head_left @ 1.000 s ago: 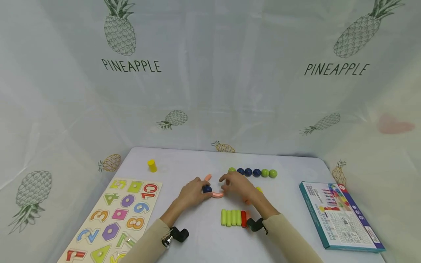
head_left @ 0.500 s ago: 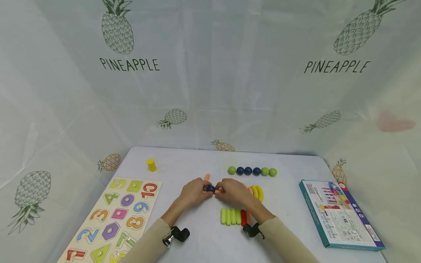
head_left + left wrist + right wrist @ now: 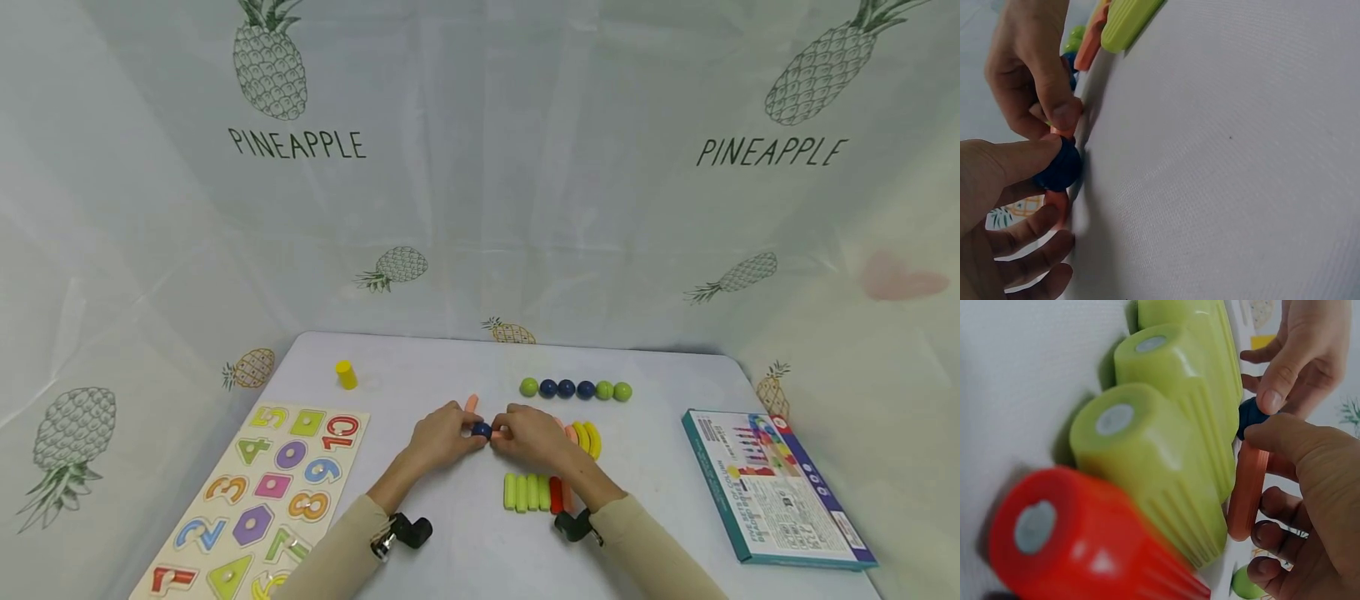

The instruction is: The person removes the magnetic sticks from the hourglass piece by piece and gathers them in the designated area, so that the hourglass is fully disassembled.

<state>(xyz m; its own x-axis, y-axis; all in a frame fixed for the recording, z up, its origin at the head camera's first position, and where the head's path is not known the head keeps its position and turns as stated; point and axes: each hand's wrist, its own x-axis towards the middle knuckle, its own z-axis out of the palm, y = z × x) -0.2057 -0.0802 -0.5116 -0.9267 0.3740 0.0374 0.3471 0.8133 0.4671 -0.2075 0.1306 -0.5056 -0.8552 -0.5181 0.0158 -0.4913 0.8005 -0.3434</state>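
My left hand (image 3: 438,437) pinches a dark blue ball (image 3: 481,430) between thumb and finger, low at the table's middle. From the ball's far side a salmon-orange rod (image 3: 472,403) sticks out; its contact is partly hidden by fingers. Coming from the right, my right hand (image 3: 534,435) pinches a second, curved orange rod (image 3: 1249,494) by its end, against or very close to the ball. In the left wrist view, the blue ball (image 3: 1063,169) lies between both hands, with orange showing above and below it.
Several green rods (image 3: 527,493), a red rod (image 3: 556,495) and an orange one lie nearer me. Yellow curved rods (image 3: 588,439) lie right of my hand. Behind is a row of green and blue balls (image 3: 566,388). A yellow cylinder (image 3: 346,374), number puzzle board (image 3: 273,486) and box (image 3: 780,492) flank these.
My right hand came down and left and took hold of the curved orange rod beside the ball. The blue ball shifted slightly right in my left hand. Over the last half second, both hands barely moved.
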